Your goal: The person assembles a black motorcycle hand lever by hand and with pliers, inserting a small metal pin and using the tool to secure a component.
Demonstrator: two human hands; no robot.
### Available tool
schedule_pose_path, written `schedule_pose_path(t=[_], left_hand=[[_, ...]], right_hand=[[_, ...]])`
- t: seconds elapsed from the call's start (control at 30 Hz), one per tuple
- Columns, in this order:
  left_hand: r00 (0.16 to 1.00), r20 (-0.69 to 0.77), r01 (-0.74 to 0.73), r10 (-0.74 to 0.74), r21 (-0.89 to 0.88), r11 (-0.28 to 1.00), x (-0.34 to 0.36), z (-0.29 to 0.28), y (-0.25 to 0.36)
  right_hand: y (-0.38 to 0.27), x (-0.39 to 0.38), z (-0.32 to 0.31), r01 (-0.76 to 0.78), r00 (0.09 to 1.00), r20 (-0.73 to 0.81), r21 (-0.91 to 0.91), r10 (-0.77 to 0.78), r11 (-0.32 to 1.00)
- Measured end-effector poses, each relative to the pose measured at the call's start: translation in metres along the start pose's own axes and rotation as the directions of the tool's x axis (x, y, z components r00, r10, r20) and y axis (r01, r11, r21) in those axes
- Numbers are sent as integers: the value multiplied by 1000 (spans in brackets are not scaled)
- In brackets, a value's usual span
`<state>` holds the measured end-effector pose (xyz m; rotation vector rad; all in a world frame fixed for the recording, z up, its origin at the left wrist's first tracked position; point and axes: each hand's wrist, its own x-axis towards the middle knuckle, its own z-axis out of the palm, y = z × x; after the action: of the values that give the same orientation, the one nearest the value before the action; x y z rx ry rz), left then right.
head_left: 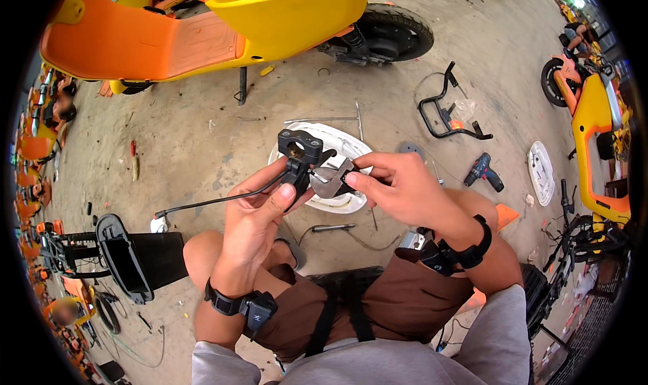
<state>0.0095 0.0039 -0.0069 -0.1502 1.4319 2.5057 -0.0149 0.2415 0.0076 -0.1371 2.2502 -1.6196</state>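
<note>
Two hands work above the white round cover (337, 199): the left hand (260, 213) grasps a black clamp bracket (299, 154), the right hand (398, 186) pinches its silver lever (329, 180).

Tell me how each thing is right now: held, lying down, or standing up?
Left hand: gripping the black brake lever clamp, held up in the air.
Right hand: pinching a silver metal lever piece against the clamp.
Black cable: hanging out from the clamp to the left.
Yellow scooter: upright on its stand.
Cordless drill: lying on the floor.
Black metal rack: lying on the floor.
White round cover: lying flat on the floor.
</note>
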Motion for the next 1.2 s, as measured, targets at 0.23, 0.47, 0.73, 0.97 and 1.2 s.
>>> schedule_pose_path(t=[0.23,0.47,0.73,0.97,1.2], left_hand=[[999,32,-6,5,25,1000,1,0,-1],[1000,21,-5,5,19,1000,1,2,0],[1000,22,13,-13,-17,1000,1,2,0],[1000,14,26,-25,-13,1000,1,1,1],[1000,7,22,-22,-6,1000,1,3,1]], right_hand=[[-11,-2,-5,-6,1000,-27,-137,3,991],[4,-1,-3,101,994,-39,-80,-104,992],[-3,-1,-5,13,1000,2,-104,-12,995],[-9,-1,-6,-25,999,23,-121,28,992],[2,-1,-3,80,996,-20,-108,-83,991]])
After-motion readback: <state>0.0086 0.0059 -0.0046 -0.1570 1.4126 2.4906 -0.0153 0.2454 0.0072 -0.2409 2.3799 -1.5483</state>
